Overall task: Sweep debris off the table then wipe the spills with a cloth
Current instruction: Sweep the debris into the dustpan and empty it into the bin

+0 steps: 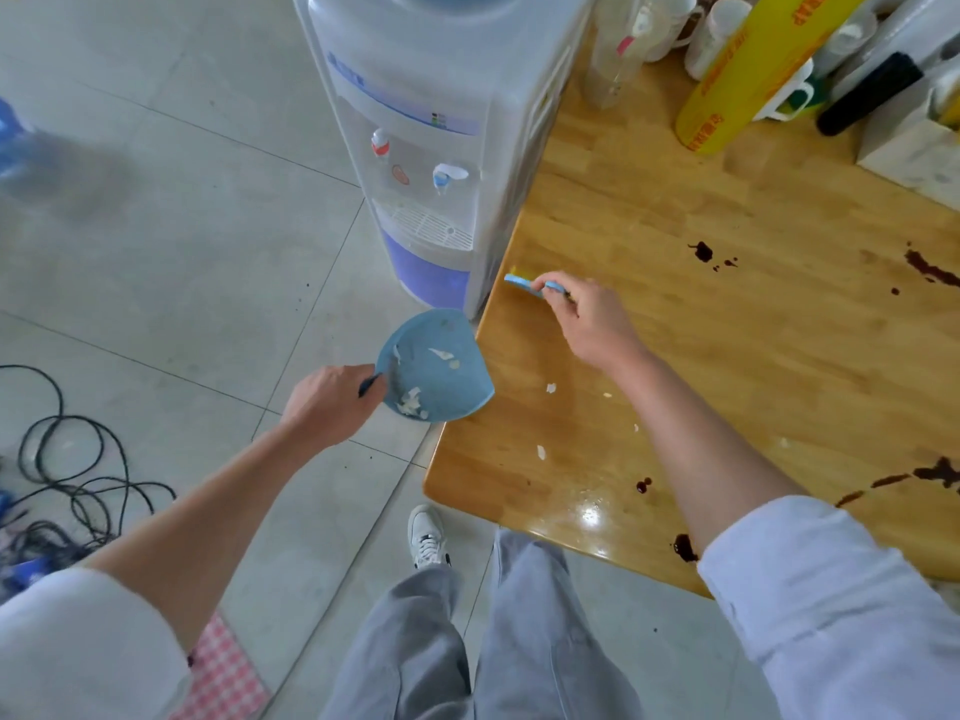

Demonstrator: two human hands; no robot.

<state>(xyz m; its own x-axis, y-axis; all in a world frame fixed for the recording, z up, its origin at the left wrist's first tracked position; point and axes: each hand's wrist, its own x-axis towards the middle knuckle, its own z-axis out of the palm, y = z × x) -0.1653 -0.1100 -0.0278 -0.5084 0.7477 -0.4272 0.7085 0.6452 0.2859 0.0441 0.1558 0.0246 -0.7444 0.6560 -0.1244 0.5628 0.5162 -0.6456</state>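
Note:
My left hand (pixel 332 405) grips the handle of a blue dustpan (pixel 441 376), held against the left edge of the wooden table (pixel 779 356). Several white scraps lie inside the pan. My right hand (pixel 587 319) is closed on a small blue hand brush (pixel 524 284) resting on the table near that edge. A few white scraps (pixel 550 388) lie on the table between brush and pan. Dark brown spills (pixel 704 252) spot the tabletop, with more spill marks (pixel 935 472) at the right. A pink checked cloth (pixel 223 672) hangs at my left side.
A water dispenser (pixel 426 148) stands against the table's far left corner. Cups, a yellow roll (pixel 748 70) and containers crowd the table's back. Black cables (pixel 67 470) lie on the tiled floor at the left. My shoe (pixel 427 535) is by the table corner.

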